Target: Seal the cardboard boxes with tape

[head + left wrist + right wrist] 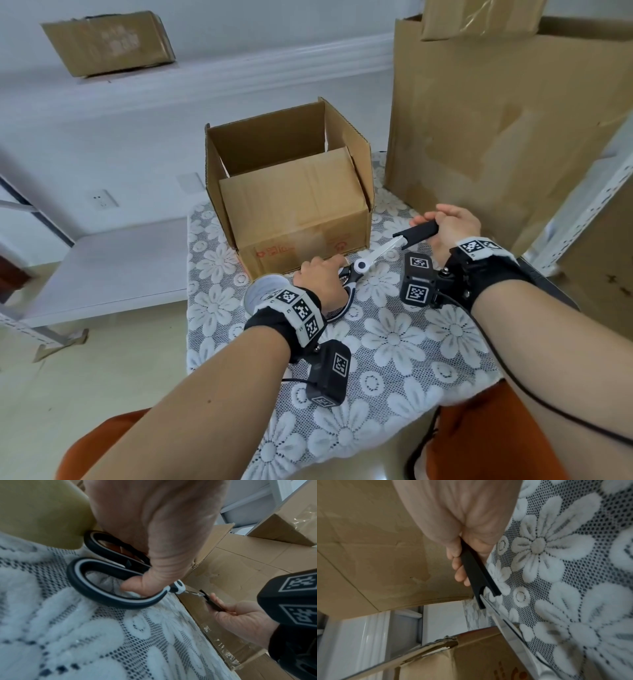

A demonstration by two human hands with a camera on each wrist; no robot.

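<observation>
Lace cloth (404,346), white flower pattern over dark mesh, covers the small table I'm sitting at. Open cardboard box (294,205) sits at the far edge of it, flaps up, one flap folded in. Tape roll (265,291) lies just left of my left hand (323,279), near the box's front corner.

Left hand is curled round the scissors (359,270) handles, thumb through the lower loop, handles resting on the cloth. Right hand (452,228) is clamped on the black blade cover (416,233); bare blade shows between cover and pivot, tip inside the cover mouth.

Large flattened cardboard sheet (496,120) stands upright at the right, just behind my right hand, old tape strips on it. Another closed box (109,42) sits up on a white ledge at far left. White wall behind, wall socket (102,199) low on it. Pale grey shelf board (102,267) on a metal frame to the left, glossy beige floor below. Orange trousers (479,442) at the bottom edge.
</observation>
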